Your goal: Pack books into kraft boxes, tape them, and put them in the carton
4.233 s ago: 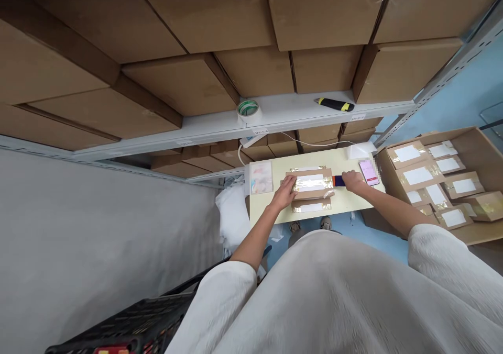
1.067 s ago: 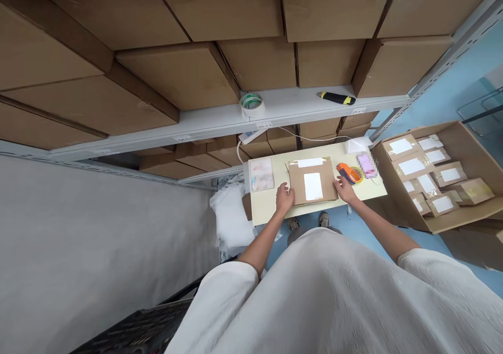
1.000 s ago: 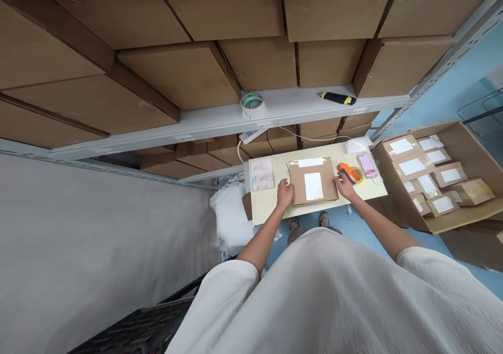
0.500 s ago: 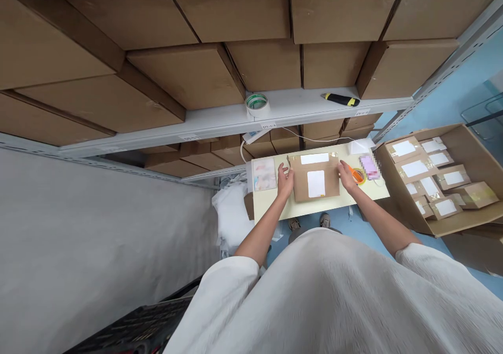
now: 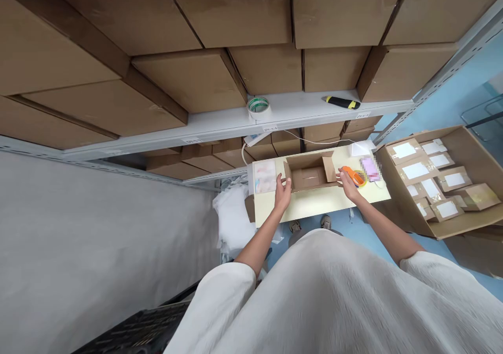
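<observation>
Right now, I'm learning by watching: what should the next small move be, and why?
Probably square up the open carton by pressing lightly at its ends: the left hand and right hand are at opposite ends, and a flap by the right end stands at an angle.

1. Tbl (image 5: 310, 205): pale yellow top. Open carton (image 5: 312, 176) mid-tbl, resting or just above, couldn't tell.
2. Also on tbl: flat clear pack (image 5: 265, 176) at L end; orange tape disp. (image 5: 350, 175) R of carton; pink item (image 5: 369, 168), pixelated, beyond it; white obj. (image 5: 359, 148) at back R corner.
3. Grey shelf (image 5: 298, 102) held brown ctns (image 5: 188, 79), white tape roll (image 5: 259, 108), blk/ylw cutter (image 5: 342, 102).
4. Flr (image 5: 361, 233) was blue.
</observation>
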The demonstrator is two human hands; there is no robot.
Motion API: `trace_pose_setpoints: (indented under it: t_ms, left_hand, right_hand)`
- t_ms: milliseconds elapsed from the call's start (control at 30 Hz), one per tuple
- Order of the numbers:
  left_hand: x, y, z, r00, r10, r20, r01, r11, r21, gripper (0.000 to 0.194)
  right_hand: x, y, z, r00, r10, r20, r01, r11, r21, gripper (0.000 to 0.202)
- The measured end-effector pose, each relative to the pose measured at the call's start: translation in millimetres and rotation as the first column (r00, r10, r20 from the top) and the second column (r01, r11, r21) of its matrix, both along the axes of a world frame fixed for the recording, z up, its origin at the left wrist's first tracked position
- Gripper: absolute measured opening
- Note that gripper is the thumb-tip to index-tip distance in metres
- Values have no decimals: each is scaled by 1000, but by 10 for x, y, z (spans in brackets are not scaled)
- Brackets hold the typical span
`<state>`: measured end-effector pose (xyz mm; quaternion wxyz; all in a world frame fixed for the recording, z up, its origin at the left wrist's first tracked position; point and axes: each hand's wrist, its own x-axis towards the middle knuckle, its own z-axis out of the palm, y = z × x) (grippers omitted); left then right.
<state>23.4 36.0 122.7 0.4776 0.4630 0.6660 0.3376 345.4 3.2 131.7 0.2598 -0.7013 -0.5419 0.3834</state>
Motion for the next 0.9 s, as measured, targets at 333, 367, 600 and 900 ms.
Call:
trace_pose_setpoints:
  t_ms: [333, 367, 600, 900]
  left_hand:
    - [10, 102, 399, 958, -145, -246, 230, 902, 366, 58]
    - [22, 130, 456, 942, -201, -267, 298, 866, 401, 49]
    - [73, 344, 457, 810, -450, -376, 558, 790, 255, 35]
    - [-176, 201, 74, 714, -553, -430, 648, 755, 105, 59]
  right_hand:
    - [-53, 263, 316, 991, -29, 130, 19, 997, 79, 52]
    - [-94, 304, 366, 988, 18, 151, -38, 990, 136, 48]
    - [-572, 499, 584, 789, 551, 272, -605, 773, 188, 41]
    - [-232, 418, 578, 704, 424, 569, -451, 887, -102, 45]
